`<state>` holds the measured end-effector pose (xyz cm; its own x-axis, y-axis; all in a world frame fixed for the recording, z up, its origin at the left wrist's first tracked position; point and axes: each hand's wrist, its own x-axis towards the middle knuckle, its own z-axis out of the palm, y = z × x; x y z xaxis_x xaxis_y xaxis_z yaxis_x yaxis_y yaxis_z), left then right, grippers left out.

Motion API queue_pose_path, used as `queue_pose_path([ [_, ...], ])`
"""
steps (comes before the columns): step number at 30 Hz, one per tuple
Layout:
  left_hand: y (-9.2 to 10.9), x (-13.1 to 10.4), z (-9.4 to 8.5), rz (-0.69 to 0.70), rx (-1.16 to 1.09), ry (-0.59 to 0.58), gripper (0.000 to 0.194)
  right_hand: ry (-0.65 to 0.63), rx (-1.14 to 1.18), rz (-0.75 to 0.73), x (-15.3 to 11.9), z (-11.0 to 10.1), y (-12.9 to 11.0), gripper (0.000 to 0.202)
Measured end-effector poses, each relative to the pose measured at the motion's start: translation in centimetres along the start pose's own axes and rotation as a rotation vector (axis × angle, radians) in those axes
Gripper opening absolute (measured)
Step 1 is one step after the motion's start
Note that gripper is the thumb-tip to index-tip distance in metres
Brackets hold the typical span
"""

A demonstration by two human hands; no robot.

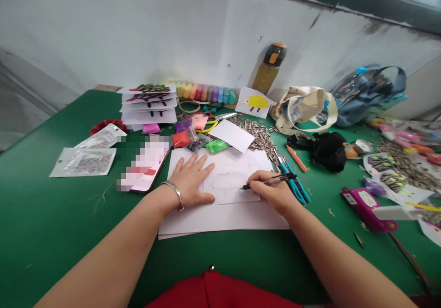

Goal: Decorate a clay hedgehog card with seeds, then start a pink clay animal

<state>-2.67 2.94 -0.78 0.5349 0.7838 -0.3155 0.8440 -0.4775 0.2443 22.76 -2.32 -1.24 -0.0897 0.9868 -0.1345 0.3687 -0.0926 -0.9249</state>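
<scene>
My left hand (189, 182) lies flat with spread fingers on the left part of a stack of white paper (193, 221). A silver bracelet (174, 193) circles that wrist. In my right hand (272, 191) is a dark pen (272, 181), its tip at the right end of a thin outline drawing (229, 181) of a rounded shape. Left of my left hand a phone (148, 165) rests with its screen lit, partly pixelated. Teal-handled scissors (295, 184) lie just beyond my right hand.
Behind the paper are colored clay packets (216, 146), a blank white card (232, 135) and loose sunflower seeds (262, 138). A bottle (269, 69) stands by the wall near a yellow animal picture (254, 104). Stacked cards (149, 116) stand at left; a purple glue-gun-like device (368, 209) lies at right.
</scene>
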Motion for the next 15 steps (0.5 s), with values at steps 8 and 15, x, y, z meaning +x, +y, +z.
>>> queue_pose_path([
  [8, 0.0, 0.07, 0.05, -0.007, -0.01, -0.006, 0.096, 0.08, -0.112, -0.095, -0.32, 1.01, 0.26, 0.012],
  [15, 0.05, 0.12, 0.02, -0.007, 0.001, -0.002, 0.095, 0.067, -0.169, -0.142, -0.24, 1.06, 0.17, 0.012],
])
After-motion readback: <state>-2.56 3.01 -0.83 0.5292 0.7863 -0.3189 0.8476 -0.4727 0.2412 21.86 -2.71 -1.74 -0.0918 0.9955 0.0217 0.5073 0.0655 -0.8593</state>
